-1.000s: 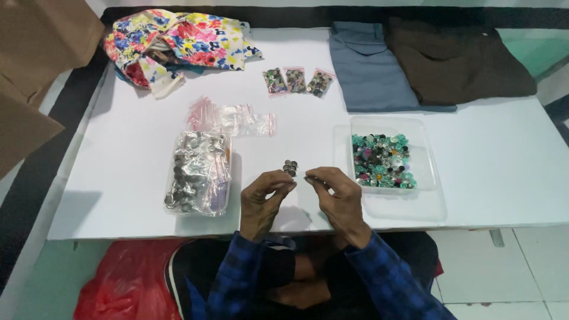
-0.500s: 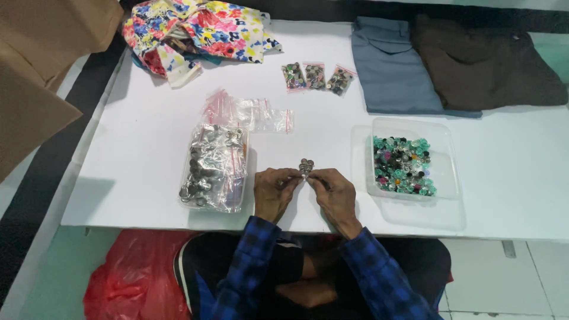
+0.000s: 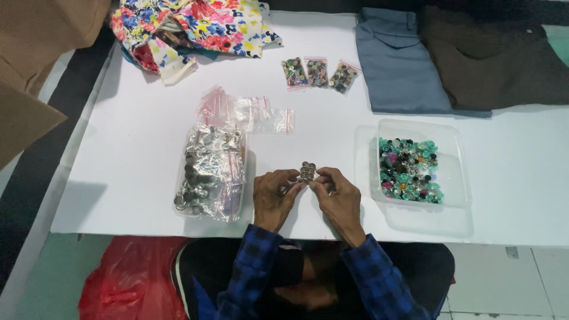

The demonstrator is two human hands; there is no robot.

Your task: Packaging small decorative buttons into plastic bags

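My left hand (image 3: 274, 197) and my right hand (image 3: 338, 197) meet over the near edge of the white table (image 3: 136, 160). Together their fingertips pinch a small clear bag of metal buttons (image 3: 306, 172). Left of my hands lies a clear container (image 3: 210, 172) filled with several small bags of silvery buttons. To the right stands a clear plastic tray (image 3: 422, 164) holding loose buttons, many of them teal. I wear blue checked sleeves.
Empty small zip bags (image 3: 252, 112) lie beyond the container. Three filled button bags (image 3: 318, 74) sit farther back. Floral cloth (image 3: 189, 26), folded blue trousers (image 3: 400, 59) and dark brown trousers (image 3: 492, 53) line the far edge. A red plastic bag (image 3: 133, 278) lies on the floor.
My hands have drawn closer together around the small bag of buttons, and the view has shifted slightly. Everything on the table stays where it was.
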